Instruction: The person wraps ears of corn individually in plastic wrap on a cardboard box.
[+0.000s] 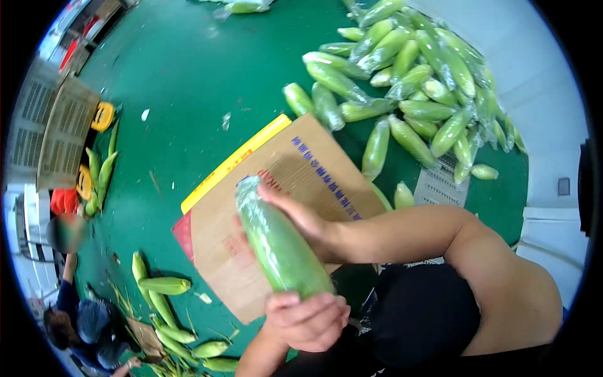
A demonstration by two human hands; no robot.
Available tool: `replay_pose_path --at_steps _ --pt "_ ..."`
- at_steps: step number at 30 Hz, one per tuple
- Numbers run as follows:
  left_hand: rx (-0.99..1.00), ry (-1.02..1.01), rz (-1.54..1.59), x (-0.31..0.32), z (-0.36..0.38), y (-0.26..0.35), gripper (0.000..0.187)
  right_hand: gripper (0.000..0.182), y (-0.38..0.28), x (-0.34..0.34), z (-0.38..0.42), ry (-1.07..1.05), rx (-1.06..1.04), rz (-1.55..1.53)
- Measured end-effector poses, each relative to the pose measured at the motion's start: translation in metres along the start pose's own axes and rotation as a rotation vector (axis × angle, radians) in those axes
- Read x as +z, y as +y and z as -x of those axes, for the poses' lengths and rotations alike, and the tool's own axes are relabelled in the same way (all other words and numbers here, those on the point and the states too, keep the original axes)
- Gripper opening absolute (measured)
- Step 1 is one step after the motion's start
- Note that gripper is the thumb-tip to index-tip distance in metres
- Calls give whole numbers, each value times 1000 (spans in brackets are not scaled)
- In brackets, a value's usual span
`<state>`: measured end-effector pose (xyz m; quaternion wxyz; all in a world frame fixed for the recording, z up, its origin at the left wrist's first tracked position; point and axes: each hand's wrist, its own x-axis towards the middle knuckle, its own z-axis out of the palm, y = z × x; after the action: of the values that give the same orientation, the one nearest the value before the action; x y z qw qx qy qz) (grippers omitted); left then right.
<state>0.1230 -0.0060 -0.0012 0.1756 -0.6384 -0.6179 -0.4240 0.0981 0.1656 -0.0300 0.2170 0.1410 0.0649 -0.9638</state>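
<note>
I hold one ear of green corn wrapped in clear film (276, 242) with both hands, above a flat cardboard sheet (314, 166) on the green table (188, 75). My left hand (308, 323) grips the corn's near end from below. My right hand (298, 217) lies along its upper side, fingers near the far tip, and its bare forearm reaches in from the right.
A large pile of film-wrapped corn (414, 81) lies at the upper right. Unwrapped corn in husk (166, 298) lies at the lower left, where another person (81, 320) crouches. Grey crates (50, 132) stand at the left, with more corn (100, 173) beside them.
</note>
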Motion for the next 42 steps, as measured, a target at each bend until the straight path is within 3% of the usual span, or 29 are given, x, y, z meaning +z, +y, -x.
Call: replay_pose_path --at_steps 1,4,6,7,8,10,11,12,14,15,17,18,19,20,23,24,25,26,27,28,29,30,31,33,34,35,38,42 --pt "76 -78 -36 -1 3 -2 24 76 3 -6 9 -84 47 113" --pt "70 -180 -114 -3 7 -9 31 68 22 -15 34 -255 206 -54" --pt "-13 -94 -90 12 17 -6 37 63 23 -31 36 -244 219 -71" --pt "83 64 -53 25 18 -21 32 58 26 -31 44 -222 113 -28" --pt "21 -44 -100 31 20 -31 44 53 23 -22 52 -205 24 12" --pt "-153 -291 -235 21 38 -37 68 63 14 -33 56 1 -24 16" --pt "-246 -424 -320 14 45 -39 79 61 1 -32 58 149 -171 80" --pt "-337 -557 -412 10 46 -42 91 58 -22 -28 61 288 -319 146" --pt "-647 -556 -251 10 30 -33 84 47 -89 -47 80 557 -584 190" --pt "-681 -652 -361 7 40 -30 81 46 -142 -65 96 450 -631 64" --pt "-716 -672 -387 2 57 -24 72 41 -245 -79 130 668 -1141 292" --pt "-718 -713 -422 1 66 -23 69 41 -306 -111 160 412 -1255 482" --pt "-727 -697 -433 0 66 -21 67 45 -354 -89 172 789 -1392 184" --pt "-732 -678 -443 1 61 -20 65 35 -412 -105 201 869 -1418 224" --pt "-714 -635 -449 4 56 -22 62 21 -416 -114 211 1046 -1431 755" --pt "-710 -619 -445 5 58 -22 61 16 -380 -116 194 1088 -1330 1094" --pt "-704 -578 -436 7 64 -23 61 15 -330 -125 157 1059 -1459 1109" --pt "-700 -550 -409 9 70 -25 61 17 -285 -135 134 1089 -1361 1205" --pt "-703 -527 -387 10 76 -27 61 19 -239 -140 115 951 -1257 1206" --pt "-717 -507 -373 11 82 -26 61 24 -199 -140 105 954 -1123 1347" --pt "-708 -425 -407 17 75 -24 33 24 -164 -125 97 847 -1032 1213" --pt "-747 -461 -284 14 80 -27 44 23 -140 -121 90 775 -1037 1282" --pt "-772 -413 -291 15 87 -23 39 22 -123 -113 85 724 -1013 1469" --pt "-784 -442 -290 10 81 -21 35 22 -102 -103 75 521 -896 1571" --pt "-763 -407 -261 9 81 -25 32 23 -96 -98 73 495 -853 1840" --pt "-751 -385 -252 8 80 -25 30 27 -93 -94 71 410 -935 2127" --pt "-725 -399 -62 -1 105 -25 35 29 -95 -75 61 182 -887 2458" --pt "-958 -461 -506 -19 88 -23 49 44 -136 -67 11 310 -893 2399"
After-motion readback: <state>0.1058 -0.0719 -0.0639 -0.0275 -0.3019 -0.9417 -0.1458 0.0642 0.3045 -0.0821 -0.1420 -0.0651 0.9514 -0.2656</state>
